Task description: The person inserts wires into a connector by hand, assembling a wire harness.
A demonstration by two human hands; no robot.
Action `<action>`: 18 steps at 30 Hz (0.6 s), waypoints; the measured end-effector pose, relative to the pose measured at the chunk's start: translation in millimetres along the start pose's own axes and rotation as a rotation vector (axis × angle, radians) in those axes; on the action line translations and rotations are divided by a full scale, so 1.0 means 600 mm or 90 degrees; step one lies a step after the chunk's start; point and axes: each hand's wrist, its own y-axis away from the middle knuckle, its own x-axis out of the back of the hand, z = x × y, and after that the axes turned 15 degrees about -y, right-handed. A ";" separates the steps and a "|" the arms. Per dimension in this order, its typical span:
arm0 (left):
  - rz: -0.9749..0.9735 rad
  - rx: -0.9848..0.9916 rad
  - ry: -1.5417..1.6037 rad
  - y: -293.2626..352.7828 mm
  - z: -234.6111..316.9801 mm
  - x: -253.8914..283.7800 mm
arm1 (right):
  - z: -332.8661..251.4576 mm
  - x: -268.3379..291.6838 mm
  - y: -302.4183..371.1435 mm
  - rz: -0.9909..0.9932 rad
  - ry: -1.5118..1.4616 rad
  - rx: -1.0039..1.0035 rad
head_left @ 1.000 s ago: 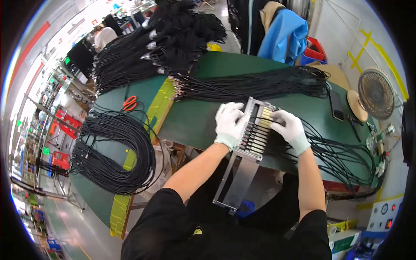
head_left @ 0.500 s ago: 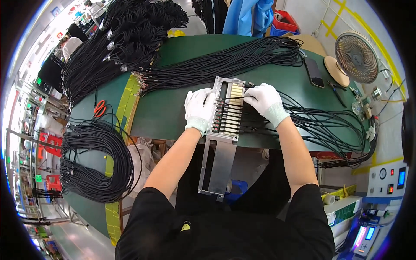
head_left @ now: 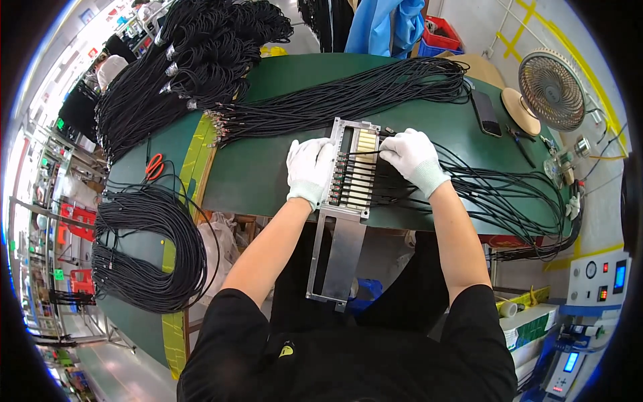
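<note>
A long metal fixture [head_left: 339,249] lies across the table's near edge, its lower end sticking out over my lap. Cream-coloured blocks [head_left: 366,143] line its upper part, and black cables with metal ends sit in several slots beside them. My left hand [head_left: 311,164], in a white glove, grips the fixture's left side; its thumb is hidden. In its white glove, my right hand [head_left: 410,154] is closed in a pinch on a black cable [head_left: 372,153], just right of the fixture's upper slots. The cable's end reaches left across the blocks.
Loose black cables [head_left: 495,184] trail right. A long cable bundle [head_left: 335,100] spans the table's back; a coil [head_left: 181,234] and orange scissors [head_left: 155,167] lie left. At right are a phone [head_left: 485,112], pliers [head_left: 522,146] and a fan [head_left: 552,87].
My right hand has shifted very slightly right, still pinching the cable. The left hand stays at the fixture with hardly any movement.
</note>
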 end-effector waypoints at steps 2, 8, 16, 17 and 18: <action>-0.009 -0.006 0.011 0.000 0.003 0.000 | -0.004 0.001 0.001 0.009 -0.034 0.006; -0.021 -0.256 -0.085 -0.004 0.022 -0.007 | 0.010 -0.012 0.002 0.014 -0.034 0.012; -0.066 -0.283 -0.150 -0.026 0.029 0.015 | 0.073 0.012 -0.012 0.189 -0.175 -0.116; -0.089 -0.288 -0.141 -0.029 0.023 0.023 | 0.070 0.006 -0.008 0.189 -0.172 -0.089; 0.026 -0.336 -0.114 -0.028 0.020 0.017 | 0.069 0.003 -0.008 0.196 -0.171 -0.050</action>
